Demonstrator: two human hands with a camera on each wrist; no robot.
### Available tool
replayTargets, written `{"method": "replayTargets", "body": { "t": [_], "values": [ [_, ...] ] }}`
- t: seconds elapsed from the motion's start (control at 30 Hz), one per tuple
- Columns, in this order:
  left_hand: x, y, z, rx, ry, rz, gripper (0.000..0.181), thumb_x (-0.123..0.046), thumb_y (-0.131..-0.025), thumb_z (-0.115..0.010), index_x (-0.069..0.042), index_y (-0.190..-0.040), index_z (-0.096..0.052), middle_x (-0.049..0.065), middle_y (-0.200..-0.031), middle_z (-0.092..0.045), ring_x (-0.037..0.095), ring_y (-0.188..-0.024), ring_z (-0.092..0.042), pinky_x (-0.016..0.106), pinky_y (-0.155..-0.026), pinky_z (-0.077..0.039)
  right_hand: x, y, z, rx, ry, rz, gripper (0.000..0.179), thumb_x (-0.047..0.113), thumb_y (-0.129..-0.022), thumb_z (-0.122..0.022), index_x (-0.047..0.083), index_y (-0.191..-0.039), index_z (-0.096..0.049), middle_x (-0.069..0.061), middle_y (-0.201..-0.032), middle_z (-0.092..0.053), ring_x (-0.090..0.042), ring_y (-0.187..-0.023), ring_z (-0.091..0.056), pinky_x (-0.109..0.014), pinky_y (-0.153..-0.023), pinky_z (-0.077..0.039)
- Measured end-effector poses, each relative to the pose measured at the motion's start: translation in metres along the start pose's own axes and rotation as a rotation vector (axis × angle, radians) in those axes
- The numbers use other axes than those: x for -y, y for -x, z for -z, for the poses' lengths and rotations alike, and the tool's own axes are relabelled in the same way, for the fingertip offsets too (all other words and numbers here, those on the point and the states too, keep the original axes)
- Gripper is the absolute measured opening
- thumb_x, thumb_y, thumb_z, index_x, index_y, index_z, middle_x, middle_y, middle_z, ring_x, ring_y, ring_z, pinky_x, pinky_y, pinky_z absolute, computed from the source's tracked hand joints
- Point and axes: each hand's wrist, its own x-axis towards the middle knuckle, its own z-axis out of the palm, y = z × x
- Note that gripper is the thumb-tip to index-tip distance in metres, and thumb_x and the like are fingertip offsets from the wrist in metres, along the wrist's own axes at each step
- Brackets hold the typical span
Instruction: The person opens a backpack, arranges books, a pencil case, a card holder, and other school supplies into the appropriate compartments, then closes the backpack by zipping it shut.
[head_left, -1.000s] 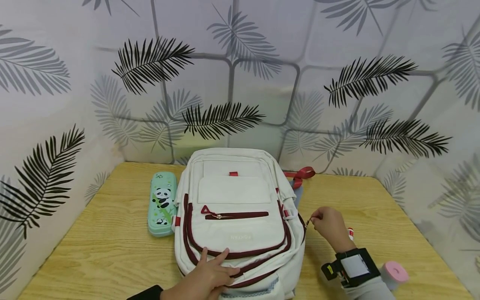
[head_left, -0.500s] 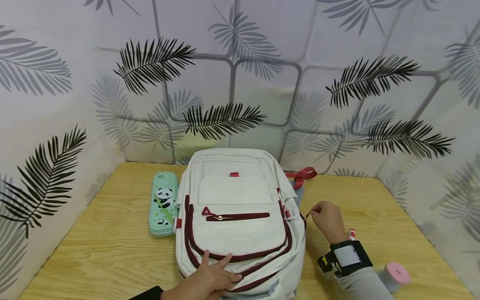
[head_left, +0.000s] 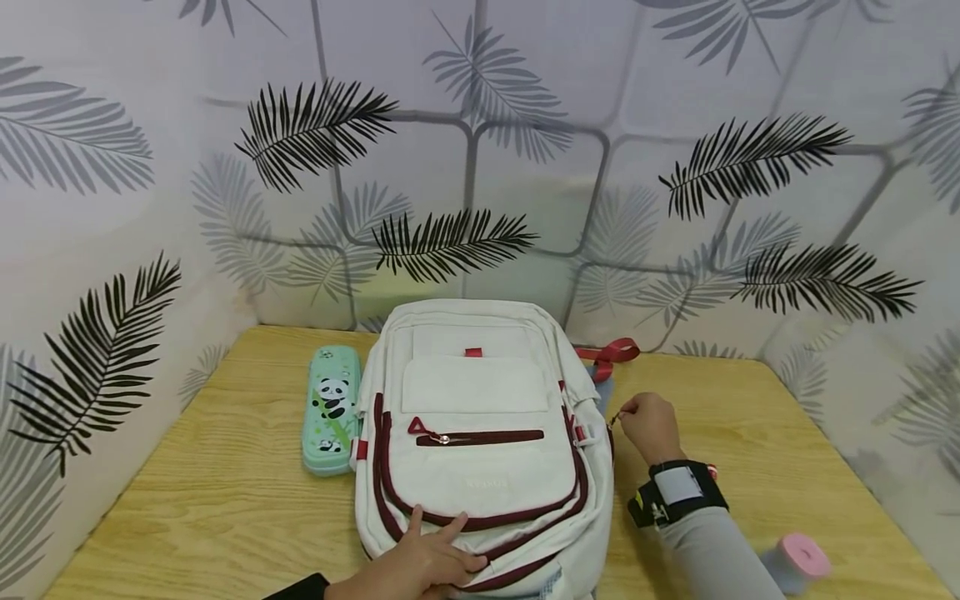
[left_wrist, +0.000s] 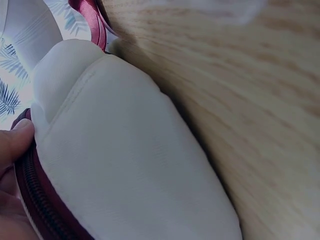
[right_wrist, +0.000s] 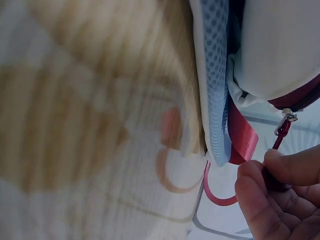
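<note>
A white backpack [head_left: 480,383] with dark red zips lies front side up on the wooden table. My left hand [head_left: 416,565] rests on its near end, fingers spread straight across the front. In the left wrist view, the thumb [left_wrist: 20,137] touches a dark red zip [left_wrist: 42,202] along the bag's edge. At the bag's right side, my right hand [head_left: 651,425] pinches a zipper pull [right_wrist: 282,133] between thumb and fingers. The pull's cord runs taut to a metal slider [right_wrist: 287,117]; its end is mostly hidden by the fingers.
Left of the bag lies a mint green panda pencil case [head_left: 332,410]. A pink-topped cylinder [head_left: 801,562] stands near the right forearm. A red and white item [head_left: 712,472] peeks out behind the right wrist. Red strap [head_left: 618,352] loops out beyond the bag's right side.
My right hand has moved away from me along the bag's right side, pulling the zipper pull with it. The left hand has stayed in place on the bag.
</note>
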Motion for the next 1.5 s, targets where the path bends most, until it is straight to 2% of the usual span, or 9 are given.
{"method": "replayTargets", "body": {
  "t": [0.33, 0.63, 0.77, 0.93, 1.03, 1.13, 1.2, 1.3, 1.5],
  "values": [
    [-0.001, 0.001, -0.002, 0.043, 0.028, 0.017, 0.025, -0.021, -0.088, -0.051, -0.007, -0.1, -0.067, 0.004, -0.116, -0.061, 0.04, -0.12, -0.04, 0.076, -0.074, -0.02, -0.003, -0.011, -0.012, 0.008, -0.02, -0.046, 0.009, 0.003, -0.077, -0.061, -0.005, -0.074, -0.065, -0.016, -0.069, -0.063, -0.023, -0.06, -0.054, -0.028, -0.049, -0.039],
    [-0.001, 0.001, 0.002, 0.073, 0.124, 0.059, 0.03, -0.018, -0.088, -0.051, -0.005, -0.113, -0.061, 0.004, -0.119, -0.058, 0.038, -0.124, -0.036, 0.077, -0.079, -0.011, -0.002, -0.023, -0.017, -0.019, 0.0, -0.019, 0.01, 0.003, -0.076, -0.061, -0.005, -0.077, -0.067, -0.02, -0.077, -0.065, -0.028, -0.067, -0.057, -0.036, -0.056, -0.044],
    [-0.001, 0.0, 0.002, 0.084, 0.116, 0.075, 0.03, -0.018, -0.087, -0.052, -0.007, -0.113, -0.061, 0.002, -0.121, -0.057, 0.037, -0.125, -0.035, 0.076, -0.082, -0.013, -0.005, -0.025, -0.013, 0.039, 0.026, 0.026, 0.009, 0.003, -0.075, -0.062, -0.006, -0.074, -0.066, -0.019, -0.072, -0.064, -0.027, -0.064, -0.056, -0.035, -0.055, -0.044],
    [0.001, -0.001, 0.009, 0.116, -0.017, 0.041, 0.024, -0.021, -0.09, -0.05, -0.013, -0.107, -0.064, -0.003, -0.122, -0.057, 0.029, -0.125, -0.039, 0.07, -0.084, -0.025, -0.006, -0.03, -0.002, 0.17, 0.061, 0.139, 0.007, 0.002, -0.073, -0.063, -0.005, -0.073, -0.065, -0.015, -0.069, -0.062, -0.023, -0.062, -0.054, -0.033, -0.056, -0.044],
    [0.0, 0.0, 0.023, 0.095, -0.115, -0.004, 0.023, -0.023, -0.092, -0.049, -0.014, -0.105, -0.065, -0.002, -0.117, -0.059, 0.02, -0.119, -0.047, 0.056, -0.089, -0.036, 0.0, -0.034, 0.007, 0.215, 0.065, 0.199, 0.007, 0.0, -0.072, -0.062, -0.005, -0.075, -0.063, -0.016, -0.072, -0.063, -0.024, -0.064, -0.056, -0.037, -0.059, -0.046],
    [-0.004, -0.002, 0.044, 0.05, -0.242, -0.008, 0.019, -0.021, -0.09, -0.053, -0.013, -0.101, -0.066, -0.002, -0.108, -0.063, 0.012, -0.106, -0.054, 0.037, -0.089, -0.043, 0.01, -0.038, 0.013, 0.237, 0.062, 0.232, 0.009, -0.001, -0.073, -0.06, -0.006, -0.08, -0.062, -0.019, -0.077, -0.062, -0.027, -0.069, -0.057, -0.04, -0.063, -0.046],
    [-0.007, -0.007, 0.058, 0.037, -0.34, 0.027, 0.016, -0.02, -0.086, -0.058, -0.013, -0.098, -0.067, -0.003, -0.101, -0.065, 0.01, -0.098, -0.057, 0.031, -0.086, -0.044, 0.017, -0.041, 0.015, 0.24, 0.058, 0.253, 0.011, 0.0, -0.075, -0.059, -0.005, -0.085, -0.062, -0.019, -0.082, -0.063, -0.029, -0.074, -0.057, -0.042, -0.066, -0.047],
    [-0.006, -0.017, 0.07, 0.067, -0.432, 0.104, 0.017, -0.022, -0.084, -0.061, -0.013, -0.096, -0.067, -0.003, -0.096, -0.066, 0.01, -0.091, -0.059, 0.027, -0.082, -0.046, 0.026, -0.045, 0.015, 0.251, 0.06, 0.296, 0.014, 0.002, -0.078, -0.059, -0.003, -0.091, -0.064, -0.019, -0.089, -0.064, -0.031, -0.081, -0.058, -0.044, -0.071, -0.047],
    [0.003, -0.033, 0.059, 0.192, -0.504, 0.236, 0.026, -0.031, -0.079, -0.065, -0.014, -0.099, -0.063, -0.003, -0.094, -0.061, 0.011, -0.085, -0.055, 0.024, -0.071, -0.047, 0.04, -0.045, 0.001, 0.335, 0.159, 0.455, 0.016, 0.004, -0.079, -0.062, 0.002, -0.095, -0.065, -0.014, -0.095, -0.065, -0.029, -0.09, -0.059, -0.045, -0.08, -0.046]
  ]
}}
